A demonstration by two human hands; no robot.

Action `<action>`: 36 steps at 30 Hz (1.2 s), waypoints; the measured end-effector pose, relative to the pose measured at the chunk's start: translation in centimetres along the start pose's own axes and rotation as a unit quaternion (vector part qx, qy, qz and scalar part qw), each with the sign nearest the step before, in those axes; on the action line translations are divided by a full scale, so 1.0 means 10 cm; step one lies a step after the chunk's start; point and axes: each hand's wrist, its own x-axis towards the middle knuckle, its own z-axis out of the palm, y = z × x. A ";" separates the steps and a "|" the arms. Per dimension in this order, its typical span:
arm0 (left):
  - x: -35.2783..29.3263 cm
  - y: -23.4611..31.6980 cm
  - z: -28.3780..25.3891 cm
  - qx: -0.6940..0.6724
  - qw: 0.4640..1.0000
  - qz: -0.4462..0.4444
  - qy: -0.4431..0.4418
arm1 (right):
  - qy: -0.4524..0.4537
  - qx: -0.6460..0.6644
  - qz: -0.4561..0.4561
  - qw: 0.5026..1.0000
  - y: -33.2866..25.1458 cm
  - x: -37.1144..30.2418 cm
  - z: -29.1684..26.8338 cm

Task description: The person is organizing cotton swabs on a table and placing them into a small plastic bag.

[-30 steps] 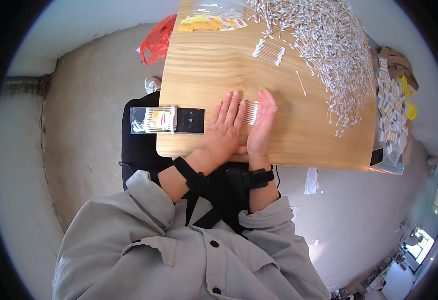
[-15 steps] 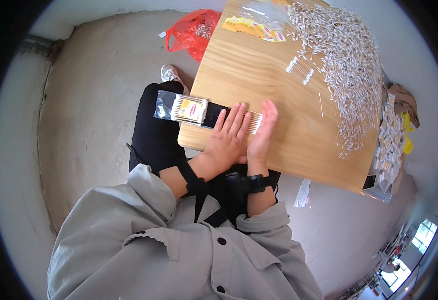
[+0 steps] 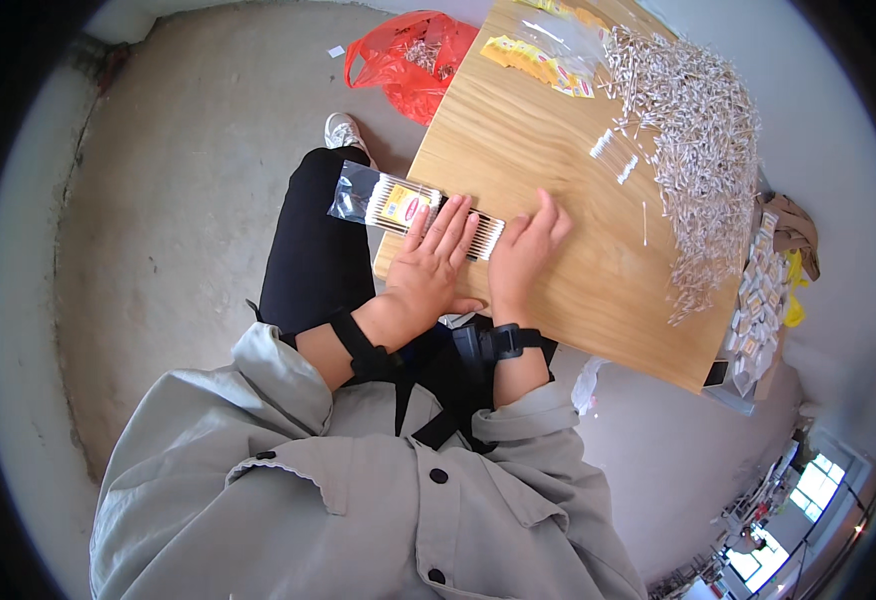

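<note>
My left hand [image 3: 426,272] lies flat, fingers stretched out, over a row of cotton swabs [image 3: 486,240] at the table's near left corner. Just left of the row is a clear plastic packet [image 3: 351,192] holding more swabs and a yellow-and-white label card [image 3: 398,204]; its far end juts past the table edge above my leg. A black strip, mostly under my left fingers, lies between packet and row. Beside the row's right end stands my right hand [image 3: 525,250], edge down, fingers loosely bent and apart, holding nothing.
A large heap of loose swabs [image 3: 703,150] covers the table's right side. Near it lie a small row of swabs [image 3: 614,156] and a single swab [image 3: 645,223]. Yellow-printed bags [image 3: 538,62] lie at the back; a red bag [image 3: 408,75] sits on the floor. Filled packets [image 3: 756,310] stand past the right edge.
The row of swabs has slid left toward the packet, covering more of the black strip, with my left hand on top. My right fingers have bent more. The whole view has shifted slightly.
</note>
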 end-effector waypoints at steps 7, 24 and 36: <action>0.01 0.00 -0.02 0.011 1.000 -0.007 -0.010 | -0.053 -0.115 -0.152 0.980 0.05 0.04 0.18; 0.10 -1.09 0.35 -0.747 0.563 -0.297 0.191 | -0.076 -0.131 -0.177 0.972 0.01 0.10 0.19; 0.14 -1.05 0.54 -0.825 0.442 -0.323 0.142 | -0.072 -0.098 -0.193 0.974 0.01 0.09 0.28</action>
